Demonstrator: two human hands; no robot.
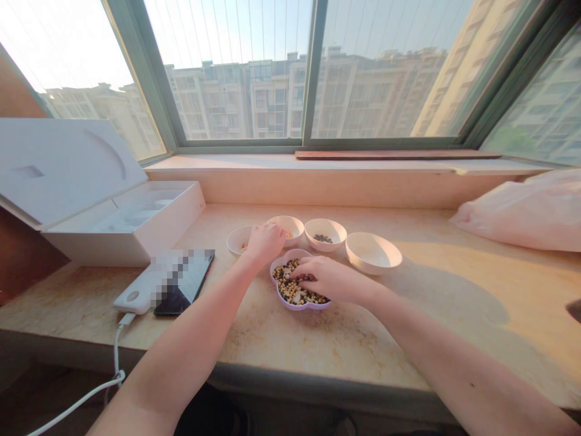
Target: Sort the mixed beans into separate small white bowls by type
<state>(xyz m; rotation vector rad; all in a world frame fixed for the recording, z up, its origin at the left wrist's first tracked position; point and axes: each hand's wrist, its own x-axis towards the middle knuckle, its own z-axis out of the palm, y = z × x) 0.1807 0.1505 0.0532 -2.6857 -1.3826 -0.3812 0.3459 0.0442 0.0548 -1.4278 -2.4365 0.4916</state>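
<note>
A purple flower-shaped bowl holds a mix of tan and black beans with a few pale pieces. My right hand reaches into it from the right, fingers apart and touching the beans. My left hand is closed over the near edge of a white bowl with small tan bits inside; its fingertips are partly hidden, so what they hold cannot be made out. Left of that hand, another white bowl has a few reddish and pale pieces. A third white bowl contains dark beans.
Farthest right in the row is a white bowl with nothing visible inside. At left are an open white box, a white power bank with a cable, and a phone. A plastic bag lies at right, below the window.
</note>
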